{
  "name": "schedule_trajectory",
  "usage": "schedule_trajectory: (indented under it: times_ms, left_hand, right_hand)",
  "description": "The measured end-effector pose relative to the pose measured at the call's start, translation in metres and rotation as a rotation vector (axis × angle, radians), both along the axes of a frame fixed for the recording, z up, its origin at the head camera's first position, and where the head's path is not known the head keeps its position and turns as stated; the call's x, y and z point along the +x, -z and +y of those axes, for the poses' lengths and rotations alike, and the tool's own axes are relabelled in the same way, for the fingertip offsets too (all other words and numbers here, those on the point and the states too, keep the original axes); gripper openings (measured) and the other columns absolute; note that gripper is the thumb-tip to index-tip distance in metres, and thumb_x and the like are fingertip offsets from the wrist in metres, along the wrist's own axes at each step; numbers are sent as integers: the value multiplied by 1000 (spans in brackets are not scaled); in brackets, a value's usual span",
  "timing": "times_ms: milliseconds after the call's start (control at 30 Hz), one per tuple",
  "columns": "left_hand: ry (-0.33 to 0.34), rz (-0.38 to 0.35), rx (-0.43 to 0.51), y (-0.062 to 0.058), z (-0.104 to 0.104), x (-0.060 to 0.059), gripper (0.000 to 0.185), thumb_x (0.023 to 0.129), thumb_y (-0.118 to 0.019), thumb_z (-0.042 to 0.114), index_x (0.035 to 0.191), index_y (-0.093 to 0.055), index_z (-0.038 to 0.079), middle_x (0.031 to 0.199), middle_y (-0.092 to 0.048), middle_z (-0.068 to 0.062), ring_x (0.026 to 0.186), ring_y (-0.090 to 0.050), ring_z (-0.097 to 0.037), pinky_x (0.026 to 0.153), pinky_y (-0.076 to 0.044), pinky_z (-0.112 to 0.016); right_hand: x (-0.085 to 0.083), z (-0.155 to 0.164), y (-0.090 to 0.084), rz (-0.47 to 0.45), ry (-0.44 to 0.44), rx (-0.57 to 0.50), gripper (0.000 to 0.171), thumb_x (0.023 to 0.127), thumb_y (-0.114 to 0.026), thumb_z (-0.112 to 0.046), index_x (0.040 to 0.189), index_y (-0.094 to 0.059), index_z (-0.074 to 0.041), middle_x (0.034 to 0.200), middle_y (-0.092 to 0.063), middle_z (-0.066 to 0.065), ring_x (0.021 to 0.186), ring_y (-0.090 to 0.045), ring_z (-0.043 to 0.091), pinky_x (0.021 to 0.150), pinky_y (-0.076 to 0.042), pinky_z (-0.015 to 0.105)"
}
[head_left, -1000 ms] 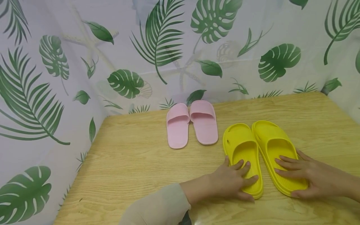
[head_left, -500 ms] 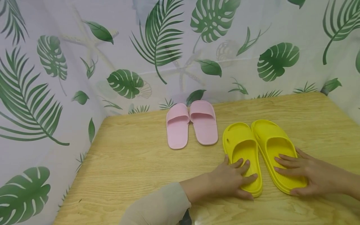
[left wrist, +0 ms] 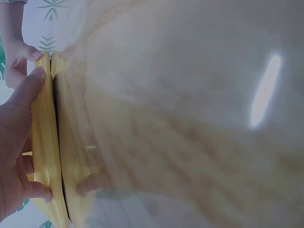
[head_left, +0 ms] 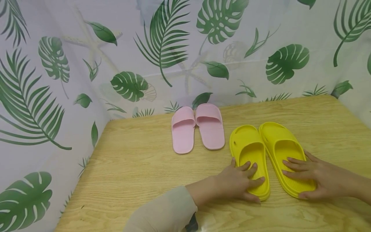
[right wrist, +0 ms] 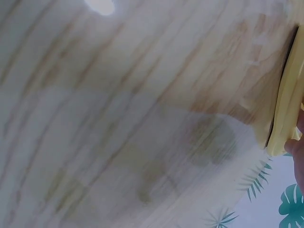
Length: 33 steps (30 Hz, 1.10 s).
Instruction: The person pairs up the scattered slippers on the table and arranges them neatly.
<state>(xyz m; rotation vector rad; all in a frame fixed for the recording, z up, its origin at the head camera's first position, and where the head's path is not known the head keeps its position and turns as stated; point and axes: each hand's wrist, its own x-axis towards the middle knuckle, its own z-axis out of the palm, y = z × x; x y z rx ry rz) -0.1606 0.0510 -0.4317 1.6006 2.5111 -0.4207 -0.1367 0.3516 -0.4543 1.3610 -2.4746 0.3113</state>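
Two yellow slippers lie side by side at the right of the table in the head view, toes pointing away. On the left yellow slipper [head_left: 249, 135] rests my left hand [head_left: 237, 182], its fingers spread over the footbed and outer edge, thumb at the heel. My right hand [head_left: 321, 177] lies across the heel half of the right yellow slipper [head_left: 279, 132] with fingers extended over the footbed. The left wrist view catches a slipper's sole edge [left wrist: 51, 142] flat along the table. Only fingertips [right wrist: 290, 145] of the right hand show in the right wrist view, against a yellow side.
A pair of pink slippers, left [head_left: 183, 138] and right [head_left: 213, 135], sits near the back edge of the wooden table [head_left: 130, 167]. Leaf-patterned cloth [head_left: 174, 48] hangs behind and along the left side. Glare shows on the tabletop in both wrist views.
Both yellow slippers have slid slightly away, toward the back of the table, with both hands moving along on them. The pink slippers have stayed in place.
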Motion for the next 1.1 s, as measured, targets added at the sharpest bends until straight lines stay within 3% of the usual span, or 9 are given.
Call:
schedule_trajectory:
  times_ms: [1100]
  left_hand:
    - [-21,-46,19,0,5,-18,71,86,-33,73,148,-27,40,158,-19,-2,144,-19,-21,108,-27,-56]
  right_hand:
    - [-19,5,-6,-57,12,33,63,70,-80,-44,126,-63,-22,146,-27,-16,138,-12,-11,112,11,19]
